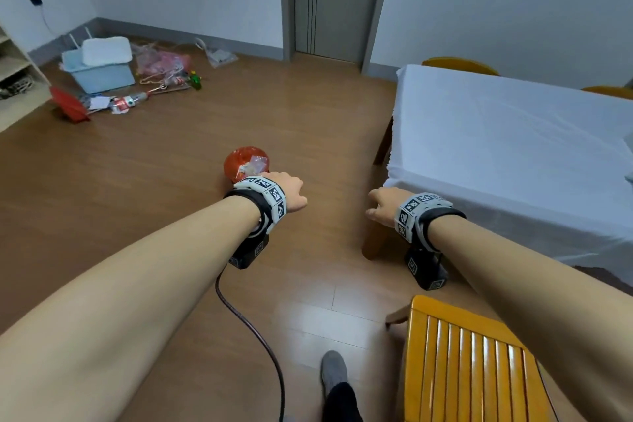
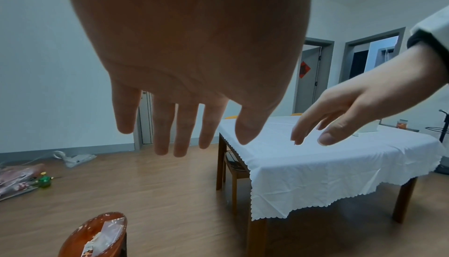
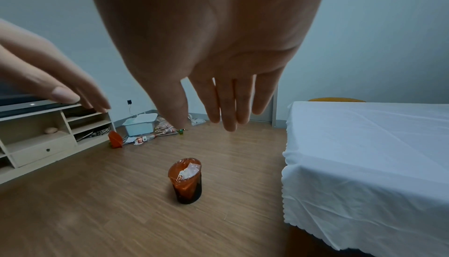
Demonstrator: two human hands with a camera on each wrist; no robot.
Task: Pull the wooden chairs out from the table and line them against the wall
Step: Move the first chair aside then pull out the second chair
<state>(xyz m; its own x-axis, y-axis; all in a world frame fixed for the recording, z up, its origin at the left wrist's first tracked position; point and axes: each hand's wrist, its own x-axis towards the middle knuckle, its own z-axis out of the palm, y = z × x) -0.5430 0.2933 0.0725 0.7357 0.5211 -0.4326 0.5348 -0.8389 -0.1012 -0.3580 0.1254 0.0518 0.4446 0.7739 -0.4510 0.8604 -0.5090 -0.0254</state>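
I am holding both arms out in front of me, palms down. My left hand (image 1: 286, 190) is making a wide grip with straight, spread fingers (image 2: 162, 126), and it is holding nothing. My right hand (image 1: 385, 204) is doing the same, its fingers (image 3: 228, 103) hanging loose over the floor.

Just right of my right grip, the bench (image 1: 513, 134) is standing under a white cloth (image 2: 316, 165). Below my right arm, close to my body, one wooden chair (image 1: 466, 363) is sitting away from the bench. Beyond the bench, two more chair backs (image 1: 459, 64) are peeking over its far edge, well apart from both grips. Just ahead of my left grip, an orange bin (image 3: 185, 179) is standing on the brown wood floor (image 1: 171, 164). Far off to the left, a blue tub (image 1: 99, 74) and some mess are lying by the wall, near a shelf (image 3: 36, 136). A grey door (image 1: 329, 0) is showing straight ahead.

The near chair is cut off at the bottom edge. I cannot make out the small things in the mess.
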